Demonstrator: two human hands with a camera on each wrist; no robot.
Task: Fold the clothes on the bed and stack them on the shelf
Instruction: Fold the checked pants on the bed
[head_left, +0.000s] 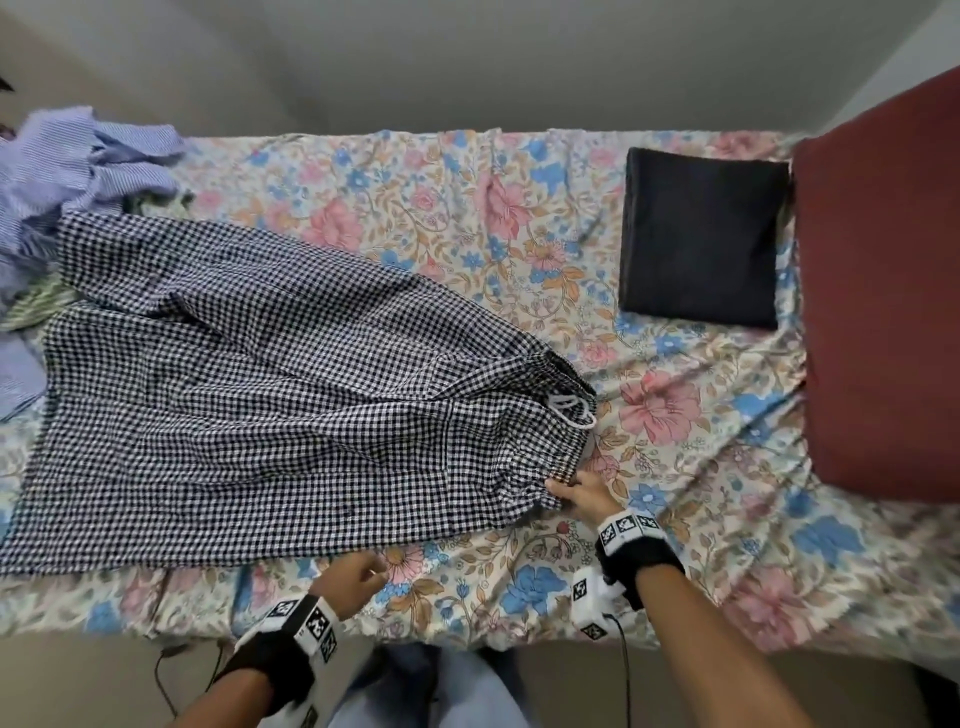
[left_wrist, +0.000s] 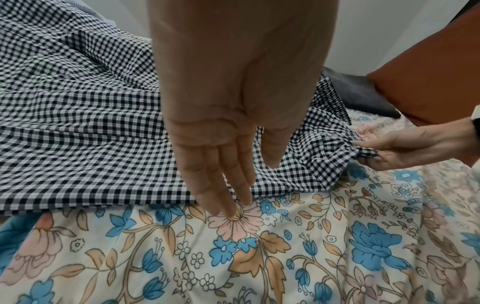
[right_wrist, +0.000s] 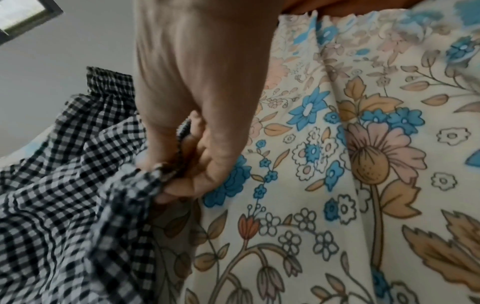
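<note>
The fingers (right_wrist: 182, 185) of the right hand (head_left: 582, 496) are curled round the gathered elastic waistband of a pair of black-and-white gingham cotton shorts (head_left: 249, 384), the bunched corner of fabric being pinched between thumb and fingertips, as is seen in both wrist views. The fingers (left_wrist: 223, 185) of the left hand (head_left: 350, 574) are seen in the left wrist view held straight and close together, released, pointing down at the floral-printed cotton bedsheet (head_left: 519, 582) just beside the near hem of the shorts; whether the fingertips touch the sheet cannot be told, and nothing is held. The shorts are spread flat across the left half of the bed, their legs toward the left edge and the waistband, with a white drawstring (head_left: 571, 410) lying on it, toward the middle. A crumpled heap of blue-and-white striped garments (head_left: 78, 166) is piled at the far left corner of the bed, partly overlapped by one leg of the shorts, and a strip of green-striped cloth (head_left: 36, 306) is seen beneath it. A dark navy garment folded into a square (head_left: 701, 234) is laid near the far right corner, just beside a large maroon cushion (head_left: 883, 286) set along the right edge. Black wrist straps with white tagged camera blocks (head_left: 623, 530) are worn on both forearms.
</note>
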